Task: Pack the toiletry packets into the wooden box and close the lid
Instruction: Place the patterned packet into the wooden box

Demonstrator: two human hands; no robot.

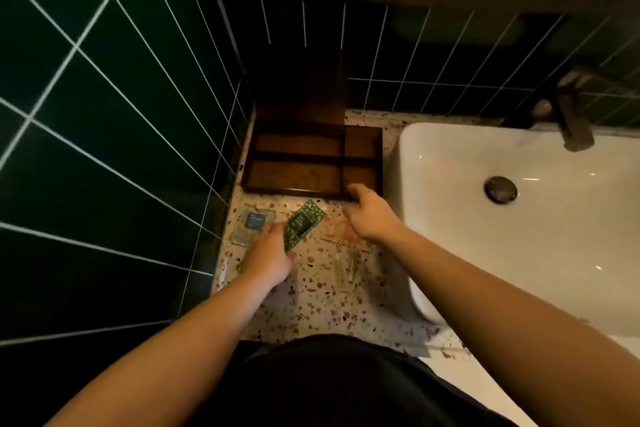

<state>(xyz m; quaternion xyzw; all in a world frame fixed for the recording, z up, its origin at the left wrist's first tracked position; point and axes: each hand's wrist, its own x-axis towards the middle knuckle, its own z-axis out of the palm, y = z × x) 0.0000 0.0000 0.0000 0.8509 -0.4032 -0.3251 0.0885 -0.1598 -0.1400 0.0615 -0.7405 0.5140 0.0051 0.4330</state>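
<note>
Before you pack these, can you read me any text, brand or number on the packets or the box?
Green patterned packet: a dark label with pale print, too blurred to read.
Pale blue packet: a blue label with a few lines of print, too small and blurred to read.
Clear packets on the counter: no print that can be made out.
Wooden box: no text visible.
No readable text anywhere in view.

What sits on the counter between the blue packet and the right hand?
In the head view, the green packet lies between the blue packet and the right hand, under the left hand's fingertips.
</note>
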